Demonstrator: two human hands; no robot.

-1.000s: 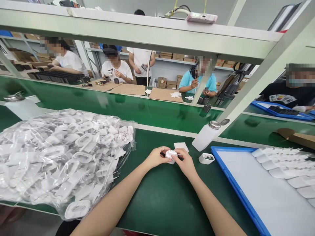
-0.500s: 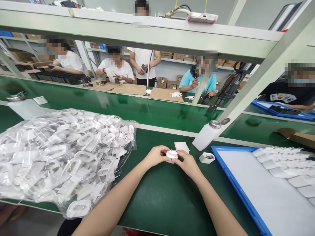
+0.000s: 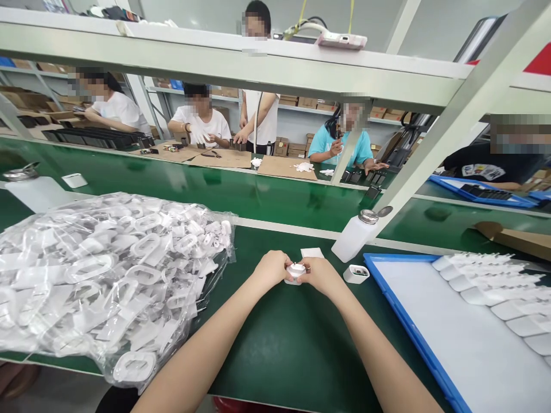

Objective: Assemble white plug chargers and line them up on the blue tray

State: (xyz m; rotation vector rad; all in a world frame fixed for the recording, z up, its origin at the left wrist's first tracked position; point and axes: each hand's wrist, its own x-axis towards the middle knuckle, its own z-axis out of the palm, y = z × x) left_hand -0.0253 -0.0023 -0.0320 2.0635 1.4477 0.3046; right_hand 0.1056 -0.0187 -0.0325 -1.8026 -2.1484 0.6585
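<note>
My left hand (image 3: 271,269) and my right hand (image 3: 317,274) meet over the green bench, pinching a small white plastic charger body (image 3: 295,271) between them. Their fingers cover much of it, and a small dark tool may be hidden there, though I cannot tell. Just beyond my right hand lies a white paper square (image 3: 311,252). To its right sits a small white charger casing (image 3: 356,274) with a dark inside, not touching either hand. A large clear plastic bag (image 3: 99,281) packed with white plastic parts lies left of my left forearm.
A blue-rimmed tray (image 3: 398,312) on the right holds rows of white chargers (image 3: 491,287). A white dispenser bottle (image 3: 355,236) stands behind it. A pale metal shelf frame (image 3: 241,57) crosses above. Several co-workers work at benches beyond, among cardboard sheets and boxes.
The whole view has shifted slightly up and left. My hands still hold the white charger body, now drawn closer around it. Co-workers across the bench have moved their arms.
</note>
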